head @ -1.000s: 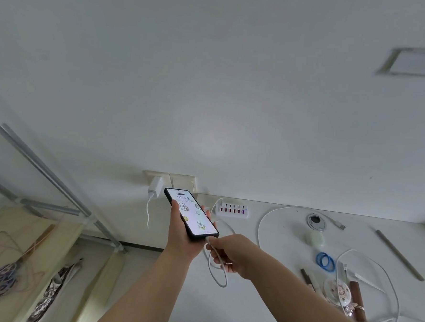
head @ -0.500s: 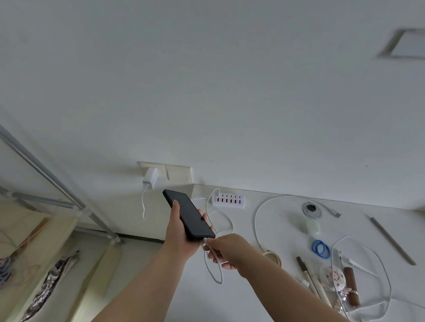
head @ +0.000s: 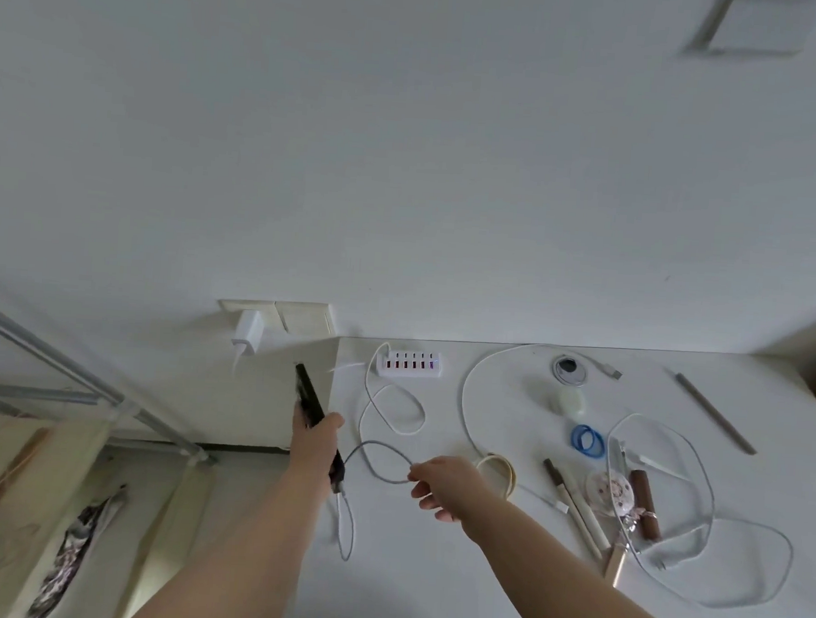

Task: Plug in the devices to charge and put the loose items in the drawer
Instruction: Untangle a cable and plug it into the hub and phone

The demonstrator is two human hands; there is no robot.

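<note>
gripping the black phone [head: 312, 405] edge-on, the left hand [head: 316, 441] has its fingers and thumb curled round the phone's middle. the phone is up in the air, over the left edge of the white desk [head: 428, 572]. its long side runs from the wall end down toward the person. a white charging cable [head: 346, 515] looks plugged into the phone's near end, just under the left hand.

the right hand [head: 438, 487] is just beside it, to the right. its fingers are curled and they seem to pinch a loop of the same cable, but it is too blurry to be sure. from there the cable runs up the desk in loops to the white usb charging hub [head: 410, 364], which stands by the wall.

i think the phone now needs a spot to lie down. the free desk lies right and a bit forward of the left hand, so that hand is the nearer one.

loose things wait further right: blue hair ties [head: 588, 441], a roll of tape [head: 499, 472], pens [head: 575, 505] and a long grey stick [head: 715, 413]. no drawer shows.
</note>
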